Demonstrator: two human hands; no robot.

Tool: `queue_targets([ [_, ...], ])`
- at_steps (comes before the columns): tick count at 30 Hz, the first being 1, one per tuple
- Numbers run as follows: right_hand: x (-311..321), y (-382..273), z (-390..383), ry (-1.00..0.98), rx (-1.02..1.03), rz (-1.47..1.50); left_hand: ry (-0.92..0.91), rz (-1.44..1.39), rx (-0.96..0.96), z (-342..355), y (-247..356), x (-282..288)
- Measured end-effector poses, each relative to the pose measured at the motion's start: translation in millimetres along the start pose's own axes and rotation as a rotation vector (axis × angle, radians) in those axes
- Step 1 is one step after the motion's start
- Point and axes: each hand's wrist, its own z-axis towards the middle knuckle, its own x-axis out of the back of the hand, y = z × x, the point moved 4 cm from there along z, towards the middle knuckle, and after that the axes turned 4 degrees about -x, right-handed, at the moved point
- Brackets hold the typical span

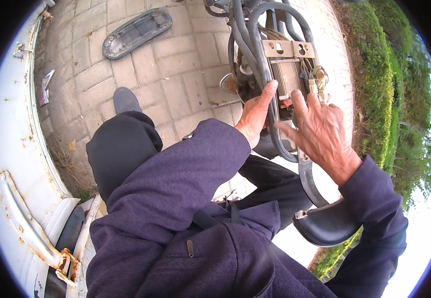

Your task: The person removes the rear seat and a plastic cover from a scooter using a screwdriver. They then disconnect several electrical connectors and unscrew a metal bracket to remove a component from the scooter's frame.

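Observation:
A grey tubular frame (256,47) of a two-wheeled vehicle stands in front of me. Inside it sits a finned metal box (287,77) under a drilled plate (289,48). My left hand (255,115) is on the left tube, thumb stretched along it; its other fingers are hidden behind the tube. Over the lower end of the box reaches my right hand (320,126), thumb apart from the bent fingers and slightly blurred. Its fingertips are near a red connector (287,103) and pale wire plugs (314,87); I see nothing held.
A dark, long seat-shaped shell (137,34) lies on the paving. An amber lamp (229,83) sticks out left of the frame. A black padded seat (329,223) is close to my right forearm. A rusty white metal panel (14,124) stands left, a hedge (374,84) right.

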Motion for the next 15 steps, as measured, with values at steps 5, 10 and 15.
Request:
queue_targets([
  [5, 4.6, 1.4, 3.0, 0.133, 0.267, -0.023, -0.095, 0.062, 0.058, 5.9, -3.1, 5.2],
  [10, 6.9, 3.2, 1.9, 0.082, 0.041, 0.103, -0.090, 0.091, 0.074, 4.6, -6.6, 7.2],
  [15, 1.9, -1.5, 6.2, -0.041, 0.161, 0.094, -0.106, 0.087, 0.076, 5.1, -4.6, 5.9],
])
